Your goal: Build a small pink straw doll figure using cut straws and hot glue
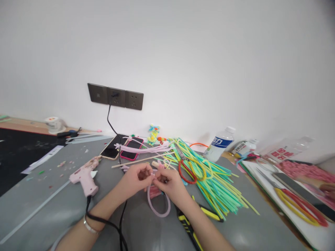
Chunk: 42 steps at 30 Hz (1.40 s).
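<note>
My left hand (138, 179) and my right hand (171, 183) meet at the middle of the table, thumbs and fingertips pinched close together. Between them they grip a pale pink pipe cleaner (158, 215), its lower part hanging as a round loop. Small pink pieces by the fingertips are partly hidden. Just behind the right hand lie scissors with red and yellow handles (187, 172), on a heap of green and yellow pipe cleaners (222, 188). Black-and-yellow pliers (190, 226) lie partly under my right forearm. A pink glue gun (85, 177) rests left of my left hand.
Two phones (113, 148) and a bundle of pink pipe cleaners (143, 149) lie behind my hands. A black cord (108, 118) runs from the wall socket (116, 97). Bottles (220, 143) stand or lie at right, near a white board (293, 223) with more scissors (298, 207).
</note>
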Available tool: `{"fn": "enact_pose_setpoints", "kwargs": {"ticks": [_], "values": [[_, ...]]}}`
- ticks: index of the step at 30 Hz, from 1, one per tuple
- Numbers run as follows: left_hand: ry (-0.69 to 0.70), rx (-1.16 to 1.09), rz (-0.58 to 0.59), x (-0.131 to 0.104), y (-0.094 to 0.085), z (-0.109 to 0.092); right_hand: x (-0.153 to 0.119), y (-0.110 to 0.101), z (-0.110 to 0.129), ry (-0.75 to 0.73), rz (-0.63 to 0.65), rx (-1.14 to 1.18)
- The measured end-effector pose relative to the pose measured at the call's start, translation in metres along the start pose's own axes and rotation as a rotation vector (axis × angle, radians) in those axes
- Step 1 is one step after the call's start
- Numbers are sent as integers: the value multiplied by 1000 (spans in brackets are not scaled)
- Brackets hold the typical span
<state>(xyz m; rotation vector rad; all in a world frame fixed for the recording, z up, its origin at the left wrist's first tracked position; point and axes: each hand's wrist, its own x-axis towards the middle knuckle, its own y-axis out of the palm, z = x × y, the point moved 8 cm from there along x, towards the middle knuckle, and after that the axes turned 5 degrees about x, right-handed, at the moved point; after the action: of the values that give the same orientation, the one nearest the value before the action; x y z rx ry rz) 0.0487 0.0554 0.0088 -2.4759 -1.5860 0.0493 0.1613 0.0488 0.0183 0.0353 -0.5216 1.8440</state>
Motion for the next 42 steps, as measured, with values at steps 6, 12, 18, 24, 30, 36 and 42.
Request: {"fn": "enact_pose_setpoints", "kwargs": {"ticks": [6, 12, 18, 24, 30, 36, 42], "values": [[-19, -87, 3, 0, 0, 2, 0, 2, -7, 104, 13, 180], [41, -103, -17, 0, -3, -3, 2, -3, -4, 105, -43, 315], [56, -228, -17, 2, -3, -3, 1, -3, -5, 81, -21, 226], [49, -226, 4, 1, -1, -7, 1, -3, 5, -7, 7, 146], [76, -201, 49, 0, 2, -4, -1, -1, 15, -121, 37, 44], [44, -216, 89, 0, 5, 3, -3, -1, 18, -225, 31, -64], [53, -205, 121, -1, 6, 0, -3, -1, 20, -198, 25, -14]]}}
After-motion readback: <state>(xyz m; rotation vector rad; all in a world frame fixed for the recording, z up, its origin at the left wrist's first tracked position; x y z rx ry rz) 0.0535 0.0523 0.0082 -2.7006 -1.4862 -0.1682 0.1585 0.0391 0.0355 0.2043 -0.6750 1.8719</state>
